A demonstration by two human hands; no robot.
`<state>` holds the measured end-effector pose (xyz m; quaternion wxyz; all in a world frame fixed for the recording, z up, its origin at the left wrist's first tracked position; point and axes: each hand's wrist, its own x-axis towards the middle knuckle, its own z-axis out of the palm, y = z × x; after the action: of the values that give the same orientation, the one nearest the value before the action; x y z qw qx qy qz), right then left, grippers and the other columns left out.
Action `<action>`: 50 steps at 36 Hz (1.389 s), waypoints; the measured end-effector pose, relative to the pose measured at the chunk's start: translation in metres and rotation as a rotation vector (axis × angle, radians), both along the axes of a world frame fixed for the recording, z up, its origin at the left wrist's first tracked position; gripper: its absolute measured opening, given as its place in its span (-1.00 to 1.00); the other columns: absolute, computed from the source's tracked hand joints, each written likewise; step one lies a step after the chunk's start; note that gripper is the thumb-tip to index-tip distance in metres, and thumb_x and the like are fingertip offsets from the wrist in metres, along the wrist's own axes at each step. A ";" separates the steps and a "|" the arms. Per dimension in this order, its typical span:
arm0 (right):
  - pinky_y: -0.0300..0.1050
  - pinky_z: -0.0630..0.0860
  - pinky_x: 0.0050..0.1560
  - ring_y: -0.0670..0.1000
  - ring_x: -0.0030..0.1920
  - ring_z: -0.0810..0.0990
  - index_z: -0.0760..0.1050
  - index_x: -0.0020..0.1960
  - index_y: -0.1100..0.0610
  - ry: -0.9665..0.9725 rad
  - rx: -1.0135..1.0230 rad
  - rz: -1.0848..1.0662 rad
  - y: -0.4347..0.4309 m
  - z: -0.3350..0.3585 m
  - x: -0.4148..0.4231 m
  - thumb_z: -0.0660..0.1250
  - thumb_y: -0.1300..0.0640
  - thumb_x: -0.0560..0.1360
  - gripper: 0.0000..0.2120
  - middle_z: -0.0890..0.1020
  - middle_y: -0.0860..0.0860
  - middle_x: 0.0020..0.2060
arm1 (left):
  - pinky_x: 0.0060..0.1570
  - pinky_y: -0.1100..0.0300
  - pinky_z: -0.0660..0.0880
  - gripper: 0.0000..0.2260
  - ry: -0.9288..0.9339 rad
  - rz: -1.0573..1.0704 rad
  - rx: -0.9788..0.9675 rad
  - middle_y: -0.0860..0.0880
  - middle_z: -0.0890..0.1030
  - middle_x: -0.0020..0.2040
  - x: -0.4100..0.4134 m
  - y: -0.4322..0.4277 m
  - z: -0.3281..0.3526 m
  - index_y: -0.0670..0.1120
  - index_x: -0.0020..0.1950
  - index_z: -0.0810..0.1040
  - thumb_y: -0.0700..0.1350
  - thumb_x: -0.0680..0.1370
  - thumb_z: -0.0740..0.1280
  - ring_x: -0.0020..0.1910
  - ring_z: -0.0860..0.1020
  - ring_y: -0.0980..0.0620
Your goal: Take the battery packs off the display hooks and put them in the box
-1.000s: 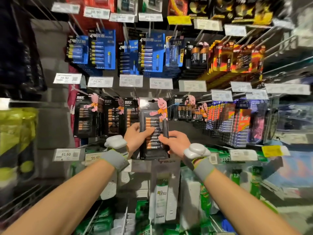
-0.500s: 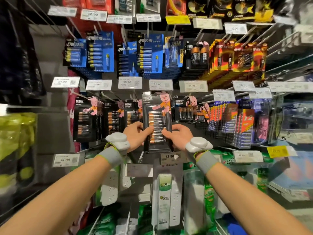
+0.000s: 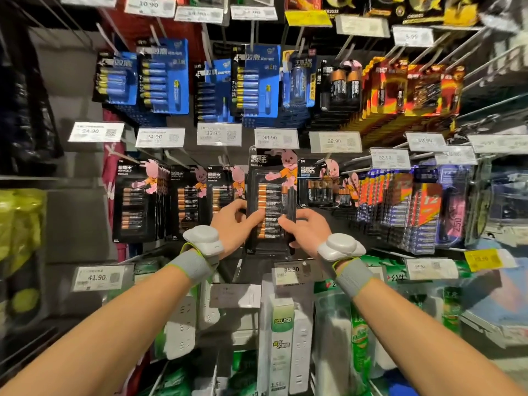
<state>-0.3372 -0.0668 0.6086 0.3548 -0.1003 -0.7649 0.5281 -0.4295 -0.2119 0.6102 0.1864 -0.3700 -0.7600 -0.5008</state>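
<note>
- Gripping the black battery pack (image 3: 271, 200) from both sides, the two hands pinch its lower half in front of the display.
- Left hand (image 3: 233, 225): thumb laid across the front of the blister, fingers wrapped behind the left edge.
- Right hand (image 3: 307, 228): thumb pressed on the front near the lower right corner, fingers behind the right edge.
- Pack orientation: upright, face toward the camera, copper-topped cells stacked in a column, pink rabbit figure at the upper right of the card.
- Pack position: middle row of the display, between the hanging black packs (image 3: 220, 195) on its left and a smaller four-cell pack (image 3: 318, 182) on its right. Whether its top is on a hook cannot be told.
- Each wrist carries a white device (image 3: 204, 242) over a grey band (image 3: 353, 277).
- Directly above the pack: a white price tag (image 3: 276, 137) reading 36.90.
- Upper row: blue battery packs (image 3: 164, 78) on hooks; orange-red packs (image 3: 411, 87) to the right.
- Below the hands: a tag (image 3: 291, 272) reading 85.90 and white power strips (image 3: 285, 344) in packaging.
- The box is not seen in this view.
</note>
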 end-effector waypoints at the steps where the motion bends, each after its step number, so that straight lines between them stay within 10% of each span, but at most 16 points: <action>1: -0.27 0.54 -0.37 -0.04 -0.22 0.56 0.49 0.08 0.14 0.002 -0.002 0.001 0.001 0.000 0.000 0.41 0.08 0.50 -0.78 0.60 -0.01 -0.18 | -0.27 0.36 0.40 -0.82 0.001 -0.014 0.014 -0.01 0.59 -0.27 0.000 0.001 0.000 0.02 0.00 0.55 0.11 0.55 0.37 -0.30 0.50 0.10; 13: -0.08 0.47 -0.29 0.05 -0.35 0.49 0.53 0.13 0.21 -0.067 0.008 -0.052 0.026 0.000 -0.039 0.43 0.00 0.47 -0.64 0.55 0.04 -0.28 | -0.19 0.10 0.44 -0.64 -0.062 0.017 0.052 -0.02 0.54 -0.27 -0.034 0.023 -0.001 -0.12 0.07 0.54 0.16 0.54 0.36 -0.31 0.49 -0.01; 18: 0.05 0.53 0.07 0.11 -0.03 0.60 0.54 0.16 0.20 -0.115 0.077 -0.111 0.036 0.000 -0.060 0.44 -0.11 0.42 -0.53 0.62 0.11 -0.02 | -0.07 0.08 0.45 -0.66 -0.073 0.081 -0.054 -0.10 0.62 -0.11 -0.042 0.028 0.004 -0.11 0.09 0.55 0.16 0.55 0.35 -0.09 0.59 -0.11; 22: -0.04 0.46 -0.10 0.10 -0.12 0.56 0.54 0.02 0.14 -0.130 0.083 -0.096 0.044 0.004 -0.081 0.43 -0.05 0.45 -0.71 0.56 0.05 -0.21 | 0.04 0.17 0.46 -0.59 -0.110 0.098 -0.073 -0.01 0.59 -0.08 -0.060 0.030 0.010 -0.15 0.25 0.57 0.11 0.54 0.38 0.02 0.60 -0.04; 26: 0.10 0.51 0.17 0.18 0.10 0.58 0.45 0.18 0.20 -0.184 0.043 -0.137 0.049 0.002 -0.101 0.42 -0.07 0.45 -0.55 0.58 0.16 0.06 | -0.21 0.22 0.54 -0.65 -0.149 0.049 -0.076 -0.07 0.64 -0.05 -0.072 0.029 0.014 -0.17 0.24 0.57 0.03 0.56 0.38 -0.34 0.57 0.07; 33: 0.03 0.47 -0.02 0.13 0.02 0.48 0.24 0.43 0.30 -0.281 0.006 -0.170 0.053 0.004 -0.131 0.39 -0.12 0.45 -0.26 0.51 0.21 0.18 | -0.29 0.10 0.60 -0.74 -0.247 -0.021 -0.054 -0.11 0.62 -0.34 -0.102 0.023 0.019 -0.25 -0.15 0.61 -0.08 0.60 0.32 -0.40 0.58 -0.08; 37: 0.15 0.47 0.25 0.26 0.19 0.54 0.39 0.30 0.36 -0.302 0.010 -0.191 0.061 0.004 -0.144 0.37 -0.01 0.46 -0.43 0.53 0.27 0.21 | -0.31 0.10 0.60 -0.73 -0.220 -0.016 -0.102 -0.05 0.68 -0.38 -0.113 0.017 0.020 -0.11 -0.22 0.66 -0.01 0.60 0.30 -0.36 0.67 -0.10; 40: 0.13 0.51 0.19 0.25 0.12 0.58 0.47 0.10 0.25 -0.315 0.008 -0.188 0.065 0.004 -0.152 0.39 -0.04 0.43 -0.59 0.57 0.26 0.14 | -0.48 0.24 0.53 -0.79 -0.291 -0.066 -0.062 -0.01 0.64 -0.46 -0.116 0.018 0.022 -0.12 -0.20 0.62 -0.12 0.60 0.30 -0.48 0.61 -0.04; 44: -0.18 0.47 -0.36 0.04 -0.31 0.46 0.43 0.08 0.11 -0.363 0.005 -0.208 0.061 0.009 -0.151 0.34 -0.14 0.50 -0.66 0.48 0.14 0.02 | -0.57 0.31 0.45 -0.82 -0.352 -0.133 -0.007 -0.04 0.60 -0.51 -0.114 0.019 0.025 -0.14 -0.19 0.59 -0.24 0.59 0.27 -0.59 0.52 0.00; 50: -0.19 0.56 -0.48 0.07 -0.18 0.55 0.53 0.11 0.13 -0.340 -0.180 -0.141 0.064 0.006 -0.161 0.41 0.03 0.49 -0.74 0.52 0.11 0.04 | -0.59 0.32 0.45 -0.83 -0.344 -0.191 -0.003 -0.08 0.61 -0.46 -0.121 0.019 0.022 -0.17 -0.17 0.60 -0.19 0.60 0.30 -0.60 0.52 0.01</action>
<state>-0.4980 -0.0031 0.6147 0.2462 -0.2728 -0.7546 0.5437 -0.5502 -0.1925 0.6324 0.0049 -0.3496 -0.7428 -0.5709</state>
